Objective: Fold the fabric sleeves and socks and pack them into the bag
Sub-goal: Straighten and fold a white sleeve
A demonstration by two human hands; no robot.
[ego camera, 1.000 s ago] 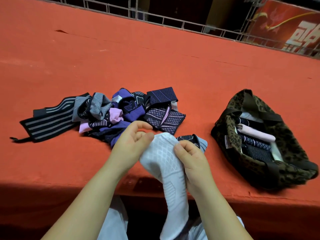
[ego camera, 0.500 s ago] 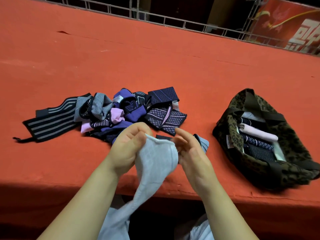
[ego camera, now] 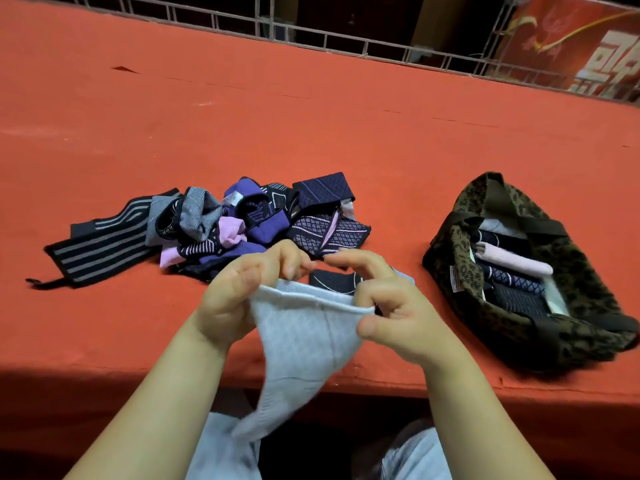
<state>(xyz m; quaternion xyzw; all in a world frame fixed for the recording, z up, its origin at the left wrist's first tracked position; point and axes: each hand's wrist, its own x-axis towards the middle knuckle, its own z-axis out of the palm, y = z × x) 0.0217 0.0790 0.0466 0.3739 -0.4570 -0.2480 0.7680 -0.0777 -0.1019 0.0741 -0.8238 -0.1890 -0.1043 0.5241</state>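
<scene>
A white sock (ego camera: 304,337) hangs over the table's front edge, its cuff stretched between my two hands. My left hand (ego camera: 239,292) pinches the cuff's left end and my right hand (ego camera: 388,306) pinches its right end. Behind the hands lies a heap of sleeves and socks (ego camera: 242,226) in black, purple, pink and grey. A dark folded piece (ego camera: 332,280) sits just behind the sock. At the right stands a leopard-print bag (ego camera: 464,237), open at the top, with several folded pieces (ego camera: 512,268) packed inside.
The red-covered table (ego camera: 311,126) reaches far back to a metal rail (ego camera: 311,32). A black striped sleeve (ego camera: 100,247) lies flat at the heap's left end. My knees in pale trousers (ego camera: 225,452) show below the table edge.
The sock was turned over and its cuff spread wide between both hands. The foot end has swung left below the table edge. Heap and bag have not moved.
</scene>
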